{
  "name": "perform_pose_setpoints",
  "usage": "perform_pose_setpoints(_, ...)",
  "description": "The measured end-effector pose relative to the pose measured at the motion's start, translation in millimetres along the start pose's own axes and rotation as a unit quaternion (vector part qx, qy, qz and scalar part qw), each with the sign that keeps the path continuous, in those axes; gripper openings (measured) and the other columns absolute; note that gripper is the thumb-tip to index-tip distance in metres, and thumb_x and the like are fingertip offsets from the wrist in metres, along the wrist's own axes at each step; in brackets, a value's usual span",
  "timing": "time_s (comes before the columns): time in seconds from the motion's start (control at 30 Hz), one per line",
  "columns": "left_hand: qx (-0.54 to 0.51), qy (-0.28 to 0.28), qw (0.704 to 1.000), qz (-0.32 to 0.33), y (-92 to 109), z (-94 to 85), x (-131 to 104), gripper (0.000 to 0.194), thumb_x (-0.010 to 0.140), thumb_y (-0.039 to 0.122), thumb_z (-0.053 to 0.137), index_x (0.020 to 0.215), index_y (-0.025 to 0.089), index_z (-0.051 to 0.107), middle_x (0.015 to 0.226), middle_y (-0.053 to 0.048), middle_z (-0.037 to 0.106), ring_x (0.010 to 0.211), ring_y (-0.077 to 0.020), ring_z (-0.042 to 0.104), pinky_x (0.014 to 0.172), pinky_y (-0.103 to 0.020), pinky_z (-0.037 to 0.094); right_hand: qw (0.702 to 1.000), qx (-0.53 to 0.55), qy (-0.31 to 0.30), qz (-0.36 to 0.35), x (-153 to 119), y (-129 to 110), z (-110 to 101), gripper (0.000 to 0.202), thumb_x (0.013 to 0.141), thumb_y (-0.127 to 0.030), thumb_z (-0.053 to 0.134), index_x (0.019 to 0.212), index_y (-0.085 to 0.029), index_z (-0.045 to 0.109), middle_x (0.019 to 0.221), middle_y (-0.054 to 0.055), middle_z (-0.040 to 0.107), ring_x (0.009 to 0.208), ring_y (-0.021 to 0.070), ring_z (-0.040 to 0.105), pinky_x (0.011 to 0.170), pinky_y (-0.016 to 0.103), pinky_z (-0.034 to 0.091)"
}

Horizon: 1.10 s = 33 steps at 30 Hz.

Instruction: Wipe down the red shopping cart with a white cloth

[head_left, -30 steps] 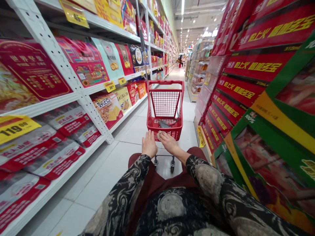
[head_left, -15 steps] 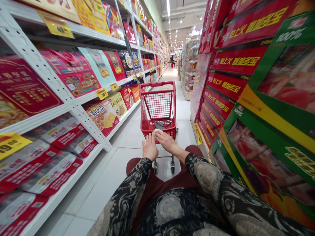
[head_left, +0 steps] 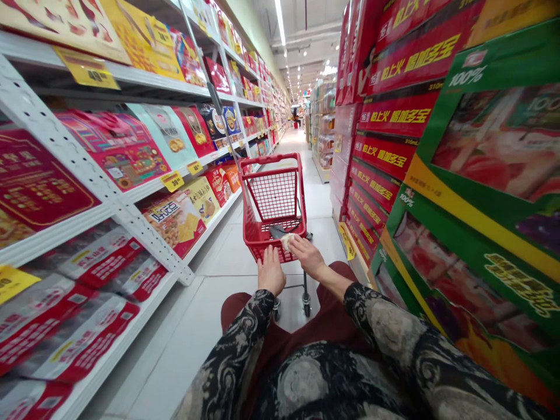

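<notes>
In front of me stands a red plastic shopping cart [head_left: 248, 224] on metal legs with casters. My right hand [head_left: 307, 255] is closed around a crumpled white wad [head_left: 287, 241], tissue or cloth, pressed against the cart's near rim at its right side. My left hand [head_left: 271, 273] lies at the near rim, a little left of the right hand, fingers stretched out and nothing in them. Inside the basket rests a flat dark grey item [head_left: 277, 232], partly hidden behind the rim and too small to name. My knees are on both sides of the cart's near end.
White shelving [head_left: 126, 204] with boxed and bagged snacks runs along the left. Stacked red drink cartons [head_left: 389, 151] and green juice boxes [head_left: 420, 192] rise close on the right. The tiled aisle stretches ahead, with a distant person [head_left: 296, 116].
My right hand has slid to the right along the rim with the white wad. The gap between my hands has widened. The view has turned slightly right.
</notes>
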<state>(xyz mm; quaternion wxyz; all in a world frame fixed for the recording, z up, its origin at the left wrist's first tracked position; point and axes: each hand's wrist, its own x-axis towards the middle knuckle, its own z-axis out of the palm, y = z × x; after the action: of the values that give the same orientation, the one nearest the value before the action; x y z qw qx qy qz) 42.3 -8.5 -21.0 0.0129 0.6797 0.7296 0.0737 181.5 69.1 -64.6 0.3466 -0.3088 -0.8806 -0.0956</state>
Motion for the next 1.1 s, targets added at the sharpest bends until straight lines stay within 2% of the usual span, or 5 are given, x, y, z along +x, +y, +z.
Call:
perform_pose_setpoints(0.23, 0.017, -0.019, 0.998, 0.064, 21.8, 1.5, 0.8, 0.077, 0.068, 0.012, 0.048, 0.14, 0.008, 0.021, 0.151, -0.016, 0.016, 0.138, -0.0259, 0.017, 0.111, -0.047, 0.02, 0.995, -0.02, -0.076, 0.054, -37.5, 8.4, 17.4, 0.03, 0.082, -0.003, 0.05, 0.106, -0.015, 0.065, 0.11, 0.013, 0.065, 0.114, 0.0211, 0.054, 0.093, 0.039, 0.047)
perform_pose_setpoints(0.47, 0.03, -0.025, 0.998, 0.038, 17.2, -2.5, 3.9, 0.076, 0.068, 0.01, 0.048, 0.139, 0.007, 0.022, 0.15, -0.017, 0.017, 0.138, -0.0271, 0.018, 0.11, -0.048, 0.021, 0.998, 0.012, 0.047, 0.045, -6.3, 8.0, -4.4, 0.036, 0.084, -0.005, 0.045, 0.116, -0.014, 0.06, 0.124, 0.012, 0.058, 0.127, 0.0209, 0.041, 0.102, 0.04, 0.039)
perform_pose_setpoints(0.77, 0.057, -0.004, 0.997, 0.057, 10.7, -4.1, 8.9, 0.073, 0.07, 0.014, 0.048, 0.138, 0.005, 0.024, 0.149, -0.018, 0.02, 0.137, -0.0284, 0.021, 0.108, -0.047, 0.025, 0.99, 0.009, -0.088, 0.113, -27.8, -3.2, 11.8, 0.025, 0.085, -0.009, 0.049, 0.107, -0.015, 0.062, 0.112, 0.012, 0.063, 0.117, 0.0189, 0.05, 0.094, 0.036, 0.045)
perform_pose_setpoints(1.0, 0.08, -0.01, 0.995, 0.061, 5.4, -3.6, 11.7, 0.074, 0.071, 0.019, 0.05, 0.139, 0.007, 0.023, 0.149, -0.018, 0.022, 0.136, -0.0292, 0.024, 0.106, -0.049, 0.029, 0.987, 0.043, 0.004, 0.157, 2.5, -22.1, -5.0, 0.034, 0.09, -0.013, 0.041, 0.121, -0.015, 0.054, 0.131, 0.009, 0.052, 0.129, 0.0193, 0.036, 0.104, 0.036, 0.034)
perform_pose_setpoints(1.1, 0.091, -0.007, 0.993, 0.072, 8.5, -7.0, 12.8, 0.074, 0.071, 0.019, 0.049, 0.139, 0.007, 0.023, 0.149, -0.018, 0.021, 0.136, -0.0288, 0.023, 0.106, -0.049, 0.028, 0.979, 0.058, -0.02, 0.193, 0.8, -15.1, -10.2, 0.03, 0.09, -0.013, 0.041, 0.116, -0.013, 0.057, 0.126, 0.01, 0.055, 0.126, 0.019, 0.04, 0.102, 0.035, 0.037)
